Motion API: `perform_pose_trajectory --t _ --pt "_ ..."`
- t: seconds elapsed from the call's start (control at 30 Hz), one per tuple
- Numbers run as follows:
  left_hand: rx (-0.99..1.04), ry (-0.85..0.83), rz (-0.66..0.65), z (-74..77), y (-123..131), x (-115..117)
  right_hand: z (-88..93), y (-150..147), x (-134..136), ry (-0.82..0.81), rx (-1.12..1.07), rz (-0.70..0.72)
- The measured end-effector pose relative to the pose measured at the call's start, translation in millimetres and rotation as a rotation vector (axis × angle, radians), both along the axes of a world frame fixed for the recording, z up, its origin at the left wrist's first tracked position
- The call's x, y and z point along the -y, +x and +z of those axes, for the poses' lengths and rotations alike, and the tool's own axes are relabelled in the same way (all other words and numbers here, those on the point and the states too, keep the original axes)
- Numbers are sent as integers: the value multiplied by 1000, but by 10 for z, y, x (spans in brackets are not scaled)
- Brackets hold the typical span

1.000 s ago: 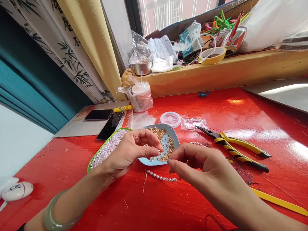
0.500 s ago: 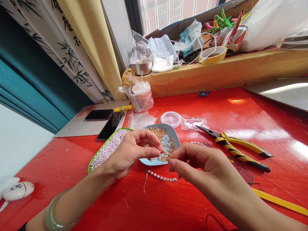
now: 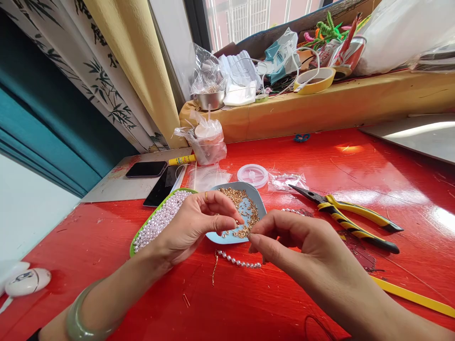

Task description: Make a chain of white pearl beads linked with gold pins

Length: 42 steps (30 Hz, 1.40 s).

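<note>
My left hand is closed in a pinch, thumb and forefinger together on a small gold bead. Just to its right, my right hand is also pinched; what its fingertips hold is too small to make out. Both hands are over the front of a light blue dish of gold beads. Below them lies a strand of pearl beads with a short gold chain at its left end; its right end passes out of sight near my right fingers. A green-rimmed tray of pearl beads stands beside my left wrist.
Yellow-and-black pliers lie on the red table at right. Behind the dish are a round plastic lid and a small clear bag. A bagged cup, glue stick and phone sit farther back.
The fingertips of both hands stay close together with barely any shift. The gold bead shows slightly less between my left fingers. Everything else lies as before.
</note>
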<state>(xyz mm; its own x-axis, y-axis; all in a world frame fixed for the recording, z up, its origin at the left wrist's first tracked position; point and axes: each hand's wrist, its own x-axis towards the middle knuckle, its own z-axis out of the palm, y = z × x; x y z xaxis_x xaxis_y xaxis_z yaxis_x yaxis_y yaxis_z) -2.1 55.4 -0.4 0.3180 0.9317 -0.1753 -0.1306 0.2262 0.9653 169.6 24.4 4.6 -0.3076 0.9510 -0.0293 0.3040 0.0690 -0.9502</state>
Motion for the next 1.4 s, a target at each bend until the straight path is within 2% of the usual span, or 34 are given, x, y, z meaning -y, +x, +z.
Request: perform_pose_trajectory --t 0.23,0.53,0.9,1.23,1.4 --pt "17 20 -17 -24 -13 19 -17 -21 -18 -23 -40 -8" --pt "36 165 96 -47 24 71 -69 -4 -21 -175 -192 47" --pt "50 204 28 -116 41 95 -77 -25 -70 -214 -311 53" --pt "-53 404 -48 -72 0 89 -98 -8 -51 -198 -298 51" --pt "-70 426 -35 -65 5 100 -128 0 -55 -47 -193 17"
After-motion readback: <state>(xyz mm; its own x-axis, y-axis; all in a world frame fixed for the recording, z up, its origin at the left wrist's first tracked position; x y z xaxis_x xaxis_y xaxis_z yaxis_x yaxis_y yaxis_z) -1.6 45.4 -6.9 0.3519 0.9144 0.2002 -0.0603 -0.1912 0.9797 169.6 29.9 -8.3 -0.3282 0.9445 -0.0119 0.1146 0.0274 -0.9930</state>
